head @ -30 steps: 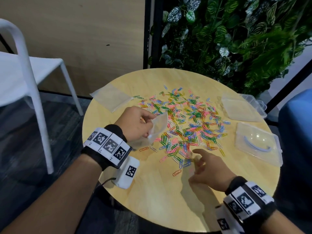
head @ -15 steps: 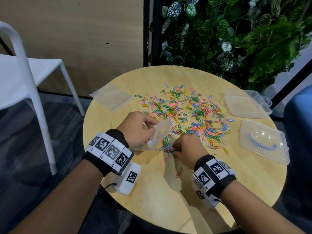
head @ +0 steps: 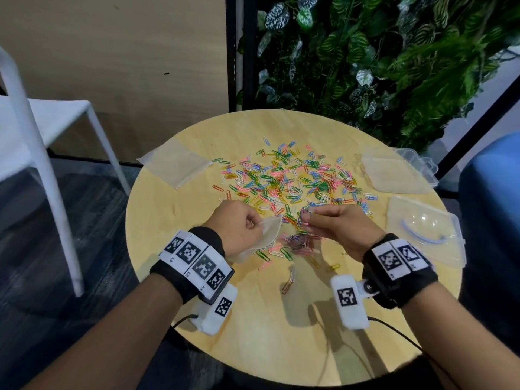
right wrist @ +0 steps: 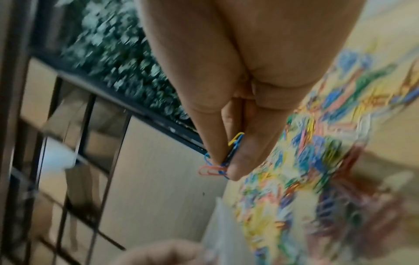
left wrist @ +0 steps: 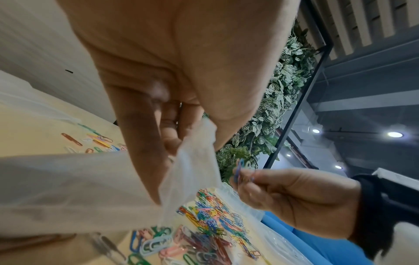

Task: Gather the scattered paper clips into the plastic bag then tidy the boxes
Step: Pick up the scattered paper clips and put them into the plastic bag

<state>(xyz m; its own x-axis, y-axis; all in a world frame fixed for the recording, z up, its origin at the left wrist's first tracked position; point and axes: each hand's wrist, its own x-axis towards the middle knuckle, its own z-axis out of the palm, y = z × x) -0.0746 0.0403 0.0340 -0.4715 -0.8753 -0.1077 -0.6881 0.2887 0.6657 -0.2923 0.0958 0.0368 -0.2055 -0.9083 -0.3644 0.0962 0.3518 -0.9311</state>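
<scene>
Head view, far left of frame: white chair [head: 42, 130] on dark floor, tan wall panel behind it. Round wooden table [head: 253, 347] fills the centre. Upper left of the tabletop: a flat clear bag [head: 176, 164] lying alone, just left of the clip scatter. Left of centre: left hand [head: 239, 226], fingers curled, thumb and fingers pinching the rim of the plastic bag [head: 270, 235]; the bag hangs from the pinch toward the table, mouth facing right. Left wrist view confirms it: thumb and fingertips clamped on a fold of thin translucent film [left wrist: 192, 161], rest of the bag draped lower left. Centre of the table: scattered paper clips [head: 295, 181], many colours, spread wide across the upper middle, with a denser heap [head: 298, 243] low between the two hands and a few strays nearer the bottom edge. Right of centre: right hand [head: 343, 229], raised off the table, fingertips pressed together on a small bunch of clips [head: 305, 218] just beside the bag's mouth, not in it. Right wrist view, blurred: thumb and forefinger clamped on blue, yellow and pink clips [right wrist: 224, 161]. Upper right of the table: clear plastic box [head: 399, 173], low and flat; whether its lid is closed, cannot tell. Right edge, below it: second clear box [head: 427, 229] with a pale curved handle showing. Behind, upper right: wall of green foliage [head: 380, 57].
</scene>
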